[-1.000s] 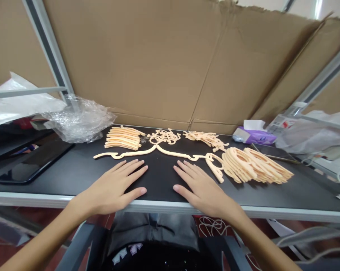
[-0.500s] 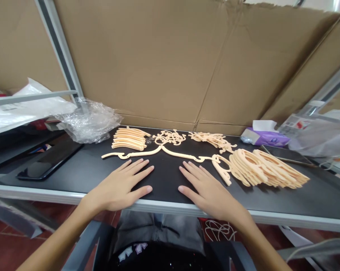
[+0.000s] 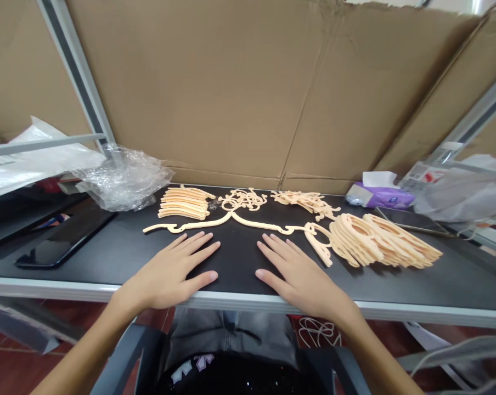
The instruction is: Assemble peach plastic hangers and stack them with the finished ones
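My left hand [image 3: 176, 270] lies flat on the black tabletop near its front edge, fingers spread, holding nothing. Opposite it my right hand [image 3: 293, 270] rests the same way, palm down and open. Just beyond the fingertips stretches a cream plastic clothes hanger [image 3: 264, 224], its arms spread wide. Behind it sit a stack of curved cream strips [image 3: 184, 202], a tangle of cream hooks [image 3: 243, 199] and a heap of thin cream pieces [image 3: 305, 202]. To the right of my right hand, flat cream pieces with oval openings [image 3: 379, 241] lie in an overlapping row; one separate piece [image 3: 319, 245] touches the hanger's right end.
A dark glossy tray-like object [image 3: 67, 238] lies at the left, below crumpled clear plastic [image 3: 124, 178]. At the back right stand a purple tissue pack [image 3: 383, 197] and a dark phone-like slab [image 3: 412, 220]. A cardboard sheet [image 3: 215, 93] closes off the back.
The view has shifted slightly, so everything sits a little further left in the picture. Both hands stay flat in place, and the cream pieces have not moved on the table.
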A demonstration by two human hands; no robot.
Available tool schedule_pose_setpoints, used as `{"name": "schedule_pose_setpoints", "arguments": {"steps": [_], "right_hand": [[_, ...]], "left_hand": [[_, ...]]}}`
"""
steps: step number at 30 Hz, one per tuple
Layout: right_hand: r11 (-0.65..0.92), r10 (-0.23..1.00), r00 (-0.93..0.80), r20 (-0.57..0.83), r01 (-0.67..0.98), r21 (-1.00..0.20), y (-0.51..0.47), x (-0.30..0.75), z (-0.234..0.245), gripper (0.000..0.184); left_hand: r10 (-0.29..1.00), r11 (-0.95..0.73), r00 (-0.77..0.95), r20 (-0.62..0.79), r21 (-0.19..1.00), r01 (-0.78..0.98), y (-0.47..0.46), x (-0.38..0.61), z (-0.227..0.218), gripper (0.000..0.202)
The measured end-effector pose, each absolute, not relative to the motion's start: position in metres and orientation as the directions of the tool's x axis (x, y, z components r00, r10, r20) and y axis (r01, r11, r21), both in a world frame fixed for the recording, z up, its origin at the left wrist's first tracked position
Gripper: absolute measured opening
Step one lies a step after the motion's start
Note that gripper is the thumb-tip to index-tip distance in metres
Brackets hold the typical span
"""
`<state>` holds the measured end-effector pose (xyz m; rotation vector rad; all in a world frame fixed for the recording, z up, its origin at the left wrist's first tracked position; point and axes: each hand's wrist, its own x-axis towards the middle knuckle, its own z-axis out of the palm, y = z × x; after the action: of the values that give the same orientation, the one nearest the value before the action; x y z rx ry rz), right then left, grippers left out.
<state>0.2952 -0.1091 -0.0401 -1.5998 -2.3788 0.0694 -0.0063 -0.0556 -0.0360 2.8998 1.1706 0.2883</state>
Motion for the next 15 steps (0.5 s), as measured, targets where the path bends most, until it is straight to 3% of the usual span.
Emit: {"name": "schedule_pose_setpoints", "arguments": {"steps": [15], "right_hand": [[0.385,0.917,-0.356,0.179,0.909,-0.163,-0.1081,0.2956,-0.0398,0.074]], "left_hand": [[0.693,-0.719,0.709,0.128,0.063,0.692,-0.0554,-0.0053,-0.0352,0.065]]}}
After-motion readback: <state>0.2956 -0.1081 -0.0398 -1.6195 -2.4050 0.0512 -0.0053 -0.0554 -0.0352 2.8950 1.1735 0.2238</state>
